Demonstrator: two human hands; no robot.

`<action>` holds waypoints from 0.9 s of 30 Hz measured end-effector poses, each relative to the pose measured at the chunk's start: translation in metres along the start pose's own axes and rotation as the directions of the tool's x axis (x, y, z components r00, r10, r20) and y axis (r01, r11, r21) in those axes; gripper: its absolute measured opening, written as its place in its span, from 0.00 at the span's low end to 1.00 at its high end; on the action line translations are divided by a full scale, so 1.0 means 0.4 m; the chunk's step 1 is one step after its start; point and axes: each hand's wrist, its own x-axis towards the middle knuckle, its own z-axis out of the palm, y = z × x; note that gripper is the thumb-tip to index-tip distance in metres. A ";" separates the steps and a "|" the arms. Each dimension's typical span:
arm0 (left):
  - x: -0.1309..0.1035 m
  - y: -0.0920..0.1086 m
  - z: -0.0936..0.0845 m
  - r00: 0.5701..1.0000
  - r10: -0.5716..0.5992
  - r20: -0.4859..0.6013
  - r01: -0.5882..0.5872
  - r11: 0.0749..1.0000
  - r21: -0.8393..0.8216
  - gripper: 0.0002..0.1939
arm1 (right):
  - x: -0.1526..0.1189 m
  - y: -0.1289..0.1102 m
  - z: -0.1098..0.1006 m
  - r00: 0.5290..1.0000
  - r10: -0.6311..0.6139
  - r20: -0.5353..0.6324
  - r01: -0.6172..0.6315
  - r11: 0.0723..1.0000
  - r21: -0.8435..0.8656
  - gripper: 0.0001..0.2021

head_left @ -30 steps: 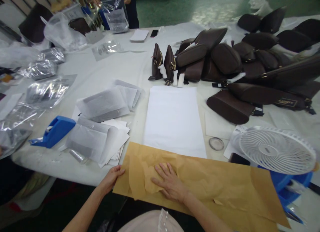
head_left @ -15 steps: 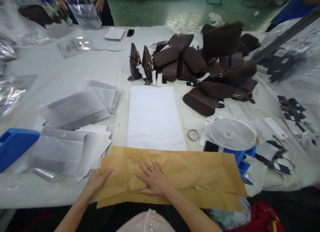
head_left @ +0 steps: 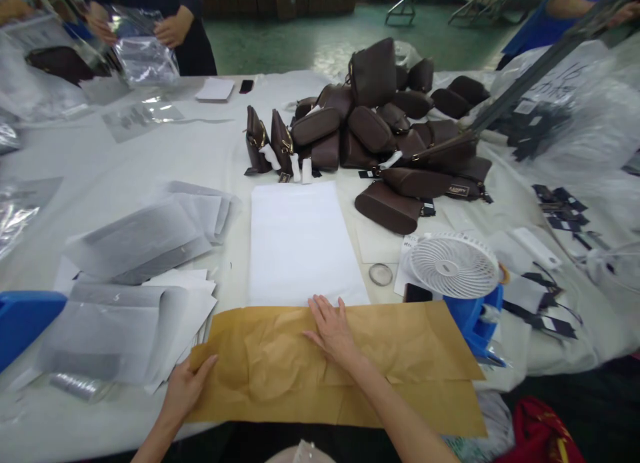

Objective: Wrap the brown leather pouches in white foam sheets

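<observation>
A long sheet of brown kraft paper [head_left: 410, 356], folded over lengthwise, lies along the table's near edge and overhangs it a little. My left hand [head_left: 187, 385] grips its left end, thumb on top and fingers underneath. My right hand [head_left: 331, 331] rests open on the paper, fingers spread, with the fingertips at its far edge. Just beyond lies a stack of white paper [head_left: 305, 243], whose near edge is covered by the kraft paper. Creases show in the brown sheet between my hands.
Dark brown leather bags [head_left: 370, 130] are piled behind the white paper. Translucent sleeves [head_left: 110, 323] and white sheets lie on the left, by a blue object [head_left: 30, 323]. A white fan [head_left: 453, 266], a tape roll [head_left: 381, 274] and a phone [head_left: 417, 294] are on the right. Co-workers stand beyond.
My right hand has slid right and away from me across the kraft paper, to its far edge. My left hand keeps its hold on the left end. The camera view has tilted up slightly.
</observation>
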 end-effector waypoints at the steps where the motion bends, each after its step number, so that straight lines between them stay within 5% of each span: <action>1: 0.003 0.000 -0.008 0.999 0.041 -0.002 -0.041 0.999 0.034 0.22 | 0.017 0.001 -0.025 1.000 -0.013 0.025 0.013 0.999 0.035 0.33; 6: 0.028 0.036 -0.057 0.975 0.223 0.017 -0.223 0.962 0.156 0.18 | 0.046 0.019 -0.141 0.971 -0.011 0.237 -0.047 0.971 0.236 0.28; 9: 0.048 0.080 -0.068 0.975 0.217 0.054 -0.221 0.972 0.084 0.18 | -0.022 0.016 -0.181 0.971 -0.004 0.239 -0.077 0.942 0.326 0.15; 12: 0.077 0.139 -0.043 0.961 0.148 0.234 -0.143 0.989 -0.038 0.20 | -0.138 0.002 -0.197 0.981 0.099 0.169 -0.161 0.896 0.413 0.16; 15: 0.126 0.237 0.016 0.831 0.217 0.513 -0.219 0.974 -0.056 0.20 | -0.273 0.012 -0.199 0.939 0.319 0.124 -0.335 0.778 0.531 0.17; 18: 0.187 0.388 0.114 0.732 0.432 0.527 -0.529 0.848 0.040 0.20 | -0.419 0.063 -0.186 0.786 0.613 0.086 -0.509 0.561 0.653 0.18; 20: 0.220 0.503 0.205 0.602 0.579 0.550 -0.732 0.675 0.090 0.21 | -0.523 0.103 -0.167 0.619 0.783 0.067 -0.586 0.403 0.702 0.20; 22: 0.242 0.611 0.309 0.323 0.643 0.695 -0.907 0.419 0.033 0.25 | -0.621 0.131 -0.142 0.461 0.884 0.077 -0.627 0.263 0.733 0.23; 25: 0.260 0.735 0.462 -0.070 0.485 0.872 -0.994 0.036 -0.100 0.28 | -0.739 0.135 -0.108 0.264 0.958 0.112 -0.685 0.104 0.721 0.25; 27: 0.268 0.783 0.544 -0.188 0.289 0.939 -0.976 -0.158 -0.146 0.29 | -0.789 0.119 -0.092 0.160 0.979 0.123 -0.728 0.033 0.685 0.25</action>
